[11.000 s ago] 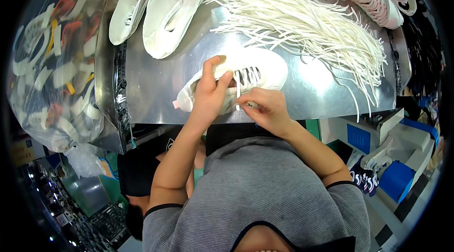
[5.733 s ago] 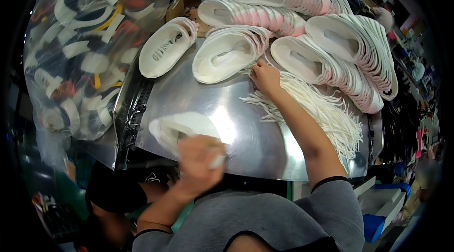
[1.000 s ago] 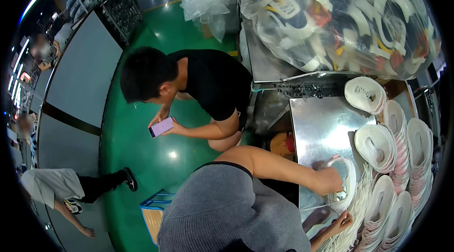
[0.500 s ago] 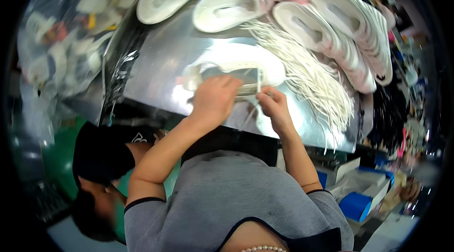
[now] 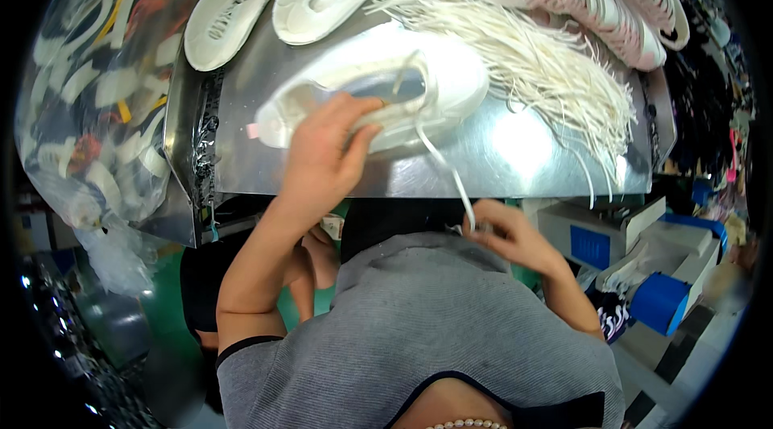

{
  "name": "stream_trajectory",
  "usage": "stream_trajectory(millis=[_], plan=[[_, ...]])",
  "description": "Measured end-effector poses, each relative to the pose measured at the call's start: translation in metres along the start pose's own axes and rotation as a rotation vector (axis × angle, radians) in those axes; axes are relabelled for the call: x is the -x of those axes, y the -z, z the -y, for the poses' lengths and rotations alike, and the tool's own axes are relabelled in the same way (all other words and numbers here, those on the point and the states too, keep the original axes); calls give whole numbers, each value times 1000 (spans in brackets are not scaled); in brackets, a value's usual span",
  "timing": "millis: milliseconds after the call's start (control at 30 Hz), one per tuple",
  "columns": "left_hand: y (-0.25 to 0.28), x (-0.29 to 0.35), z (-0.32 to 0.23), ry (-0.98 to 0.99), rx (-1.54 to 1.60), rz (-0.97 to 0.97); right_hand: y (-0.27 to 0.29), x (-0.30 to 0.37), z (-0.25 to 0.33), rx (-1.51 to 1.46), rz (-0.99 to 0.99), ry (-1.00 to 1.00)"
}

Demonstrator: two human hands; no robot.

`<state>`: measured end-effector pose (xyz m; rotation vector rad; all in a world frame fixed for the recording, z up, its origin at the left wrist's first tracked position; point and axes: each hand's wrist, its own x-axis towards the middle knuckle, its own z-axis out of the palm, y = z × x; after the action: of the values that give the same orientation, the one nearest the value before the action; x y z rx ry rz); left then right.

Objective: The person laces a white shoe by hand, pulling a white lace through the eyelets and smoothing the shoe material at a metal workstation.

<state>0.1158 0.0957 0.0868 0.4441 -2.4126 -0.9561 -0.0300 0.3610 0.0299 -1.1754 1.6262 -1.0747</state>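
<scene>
A white shoe upper (image 5: 459, 66) lies on the metal table with its toe to the right and a small pink tab at its left end. My left hand (image 5: 326, 147) grips the near edge of its opening, thumb on the outside and fingers reaching inside. Out of the upper's eyelet edge runs a white shoelace (image 5: 444, 161), drawn toward me past the front of the table. Its free end is pinched in my right hand (image 5: 509, 232), in front of my body. Part of the lace loops across the upper's opening.
A loose bundle of white shoelaces (image 5: 539, 62) spreads over the right of the metal table (image 5: 254, 175). Stacked shoe uppers (image 5: 229, 22) line the back. A clear plastic bag of scraps (image 5: 97, 107) stands left. A blue-and-grey box (image 5: 660, 304) sits low right; another person is at lower left.
My right hand has pulled the shoelace down toward me, away from the upper. My left hand has moved slightly left, staying on the upper, and the view has shifted.
</scene>
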Motion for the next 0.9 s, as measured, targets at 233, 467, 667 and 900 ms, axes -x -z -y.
stream_trajectory(millis=[233, 467, 667, 900], plan=[[-43, 9, 27, 98, -179, 334, 16, -100, 22, -198, -303, 112], [-48, -6, -1, -28, -351, 286, 35, -136, 4, 100, -326, 256], [-73, -21, 6, 262, -302, 431, 36, -148, -9, 134, -385, 278], [-78, -21, 11, 200, -215, 387, 27, -147, -27, -159, -508, 130]])
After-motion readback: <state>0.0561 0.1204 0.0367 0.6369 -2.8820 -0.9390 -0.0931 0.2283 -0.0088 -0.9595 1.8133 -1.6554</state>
